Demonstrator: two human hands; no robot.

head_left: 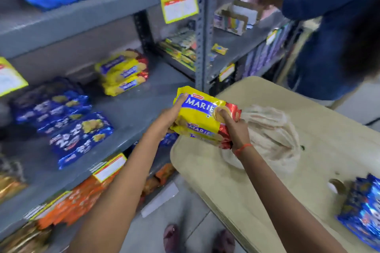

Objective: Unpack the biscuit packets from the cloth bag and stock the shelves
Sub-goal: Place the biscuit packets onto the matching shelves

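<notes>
blue packets (366, 209) cut off, shelf stock blurred

Between the left fingers (181, 99) and right fingers (222, 113), packets (197, 114) are held. The bag (273, 129) is laid on the table (205, 170) just right of them; the shelf (131, 113) is set to their left.

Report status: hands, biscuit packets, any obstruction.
Left hand, right hand grip yellow Marie biscuit packet stack. Crumpled beige cloth bag on table. Nothing blocks grey metal shelf.

The single head-worn camera looks forward and steeply down, close above the left hand (170, 118) and right hand (235, 129), shelves (127, 113) leftward, desk (267, 191) rightward.
</notes>
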